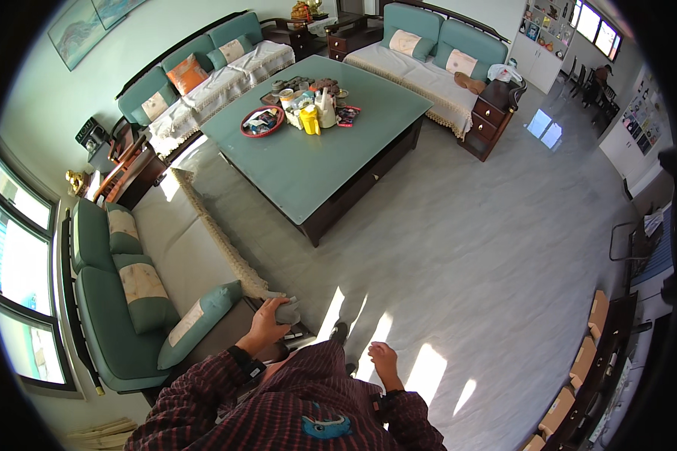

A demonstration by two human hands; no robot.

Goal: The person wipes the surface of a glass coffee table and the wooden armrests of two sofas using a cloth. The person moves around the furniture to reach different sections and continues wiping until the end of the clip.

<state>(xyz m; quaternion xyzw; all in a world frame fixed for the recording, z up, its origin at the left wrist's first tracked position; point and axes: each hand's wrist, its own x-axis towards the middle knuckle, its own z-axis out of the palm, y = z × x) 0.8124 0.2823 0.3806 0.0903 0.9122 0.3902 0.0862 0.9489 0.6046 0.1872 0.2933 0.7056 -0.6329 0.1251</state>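
My left hand [267, 327] is at the front end of the left sofa, its fingers curled against a crumpled grey cloth [287, 311]. The cloth lies beside the lace edge of the beige sofa cover [172, 225]. A green cushion [200, 324] with a pale middle panel leans at a slant on the seat near my left forearm. My right hand [383, 359] hangs over the floor in front of my body, fingers loosely curled, with nothing visible in it.
A glass-topped table [316, 169] holds a red basket [262, 121], a yellow jug [310, 120] and clutter. Two more sofas stand beyond it. Open cardboard boxes [584, 361] line the dark cabinet at right. A person [602, 76] sits far off at upper right.
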